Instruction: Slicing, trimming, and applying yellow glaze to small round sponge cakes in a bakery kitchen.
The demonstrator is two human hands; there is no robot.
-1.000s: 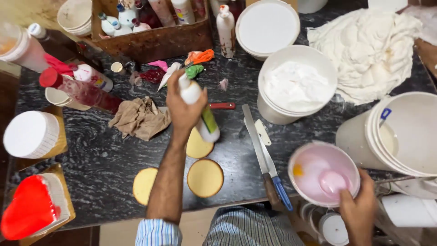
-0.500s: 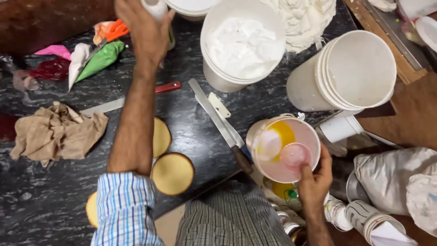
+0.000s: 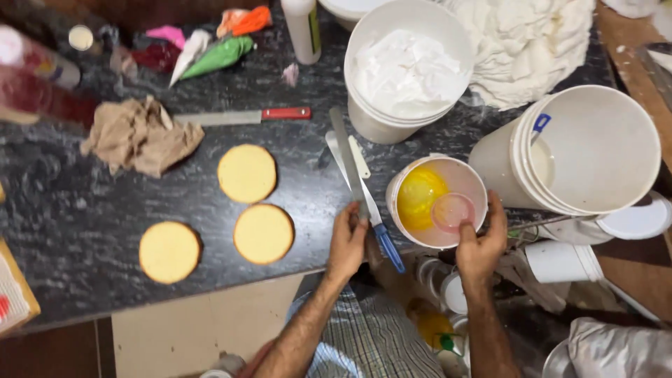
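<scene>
My right hand (image 3: 480, 245) grips the near rim of a small white bucket (image 3: 470, 175) at the counter's front edge. Inside it lie pink cream, a yellow patch and a small pink cup. My left hand (image 3: 347, 241) is closed around the handle end of a long metal spatula (image 3: 346, 150), which lies on the black marble counter (image 3: 84, 203) just left of that bucket. A blue-handled knife (image 3: 389, 248) lies beside it, partly under my fingers. Three round yellow cake discs (image 3: 246, 173) (image 3: 263, 233) (image 3: 169, 251) lie to the left.
A large bucket of white cream (image 3: 409, 70) stands behind the small one; stacked white buckets (image 3: 595, 147) are at right. A red-handled knife (image 3: 238, 117), crumpled brown paper (image 3: 140, 136), coloured piping bags (image 3: 217, 56), a white bottle (image 3: 304, 28) and a white cloth (image 3: 532, 49) lie further back.
My left hand let go of the white bottle at the back of the counter and came down to the spatula at the front edge. My right hand kept hold of the small bucket.
</scene>
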